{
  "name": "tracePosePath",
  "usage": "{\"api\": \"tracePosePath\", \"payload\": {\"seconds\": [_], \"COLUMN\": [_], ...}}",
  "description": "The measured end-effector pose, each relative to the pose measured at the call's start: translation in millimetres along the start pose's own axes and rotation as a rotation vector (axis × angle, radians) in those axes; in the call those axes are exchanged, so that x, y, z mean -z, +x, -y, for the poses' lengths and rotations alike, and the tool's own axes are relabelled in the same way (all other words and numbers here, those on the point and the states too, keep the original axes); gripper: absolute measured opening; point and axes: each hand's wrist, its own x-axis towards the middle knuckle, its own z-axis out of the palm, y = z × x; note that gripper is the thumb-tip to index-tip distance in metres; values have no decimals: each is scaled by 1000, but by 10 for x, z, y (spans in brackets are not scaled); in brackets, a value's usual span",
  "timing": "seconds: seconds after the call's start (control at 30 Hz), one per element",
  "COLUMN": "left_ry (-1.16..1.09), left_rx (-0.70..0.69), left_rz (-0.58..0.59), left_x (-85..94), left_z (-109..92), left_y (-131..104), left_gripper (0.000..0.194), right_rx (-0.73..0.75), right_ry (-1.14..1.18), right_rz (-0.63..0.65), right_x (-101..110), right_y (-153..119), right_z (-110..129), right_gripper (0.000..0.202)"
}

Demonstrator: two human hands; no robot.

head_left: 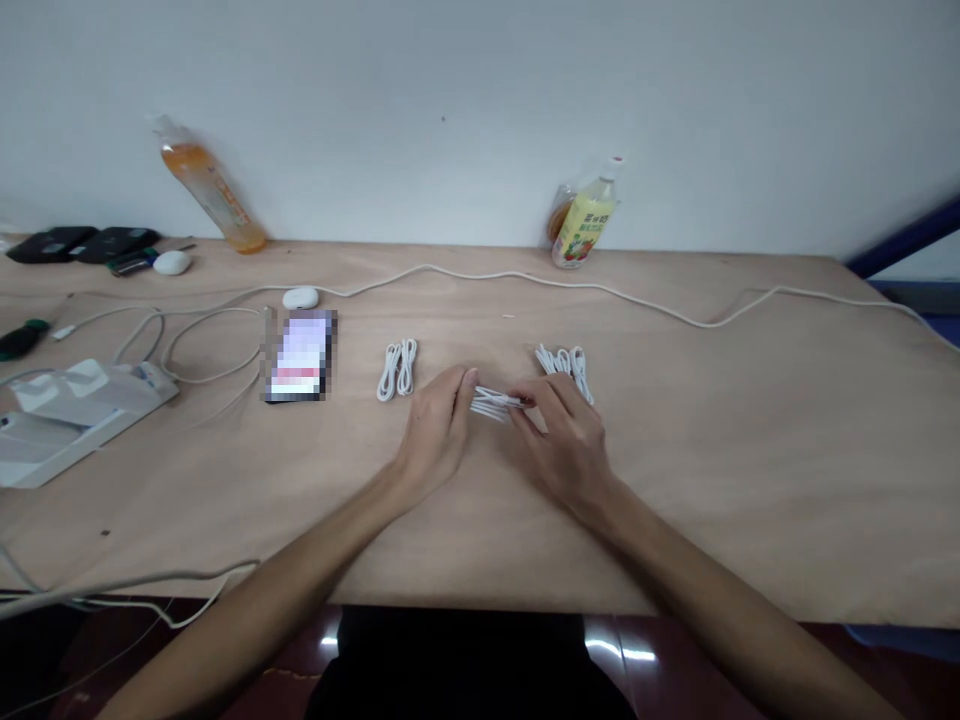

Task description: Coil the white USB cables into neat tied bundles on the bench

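A folded white cable stretches between my two hands, just above the wooden table. Its left end is closed in my left hand, thumb along the top. My right hand pinches the other end between thumb and fingers. To the left of my left hand lie two coiled white cables, side by side. Behind my right hand sit several more coiled white cables, partly covered by the fingers.
A phone and a white earbud case lie left, near a white power strip. An orange drink bottle and a yellow-labelled bottle lean on the wall. A long white cable crosses the table.
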Motion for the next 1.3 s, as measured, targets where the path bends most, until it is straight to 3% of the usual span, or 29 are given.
{"api": "tracePosePath", "payload": {"seconds": [0.27, 0.6, 0.83, 1.03, 1.17, 1.3], "left_ry": [-365, -574, -684, -818, -864, -907], "left_rx": [258, 296, 367, 437, 493, 519], "left_rz": [61, 41, 63, 31, 23, 46], "left_x": [-47, -41, 1, -21, -30, -33], "left_z": [-35, -33, 3, 23, 27, 56], "left_y": [-30, 48, 91, 103, 97, 101], "left_gripper": [45, 48, 47, 42, 43, 42], "right_rx": [92, 148, 15, -156, -95, -41], "right_ry": [-101, -61, 81, 249, 249, 165], "right_rz": [-85, -55, 18, 79, 133, 56], "right_x": [37, 54, 101, 118, 113, 62], "right_y": [62, 97, 102, 119, 97, 87], "right_z": [-8, -118, -103, -70, -69, -93], "right_gripper": [15, 9, 7, 17, 25, 19]}}
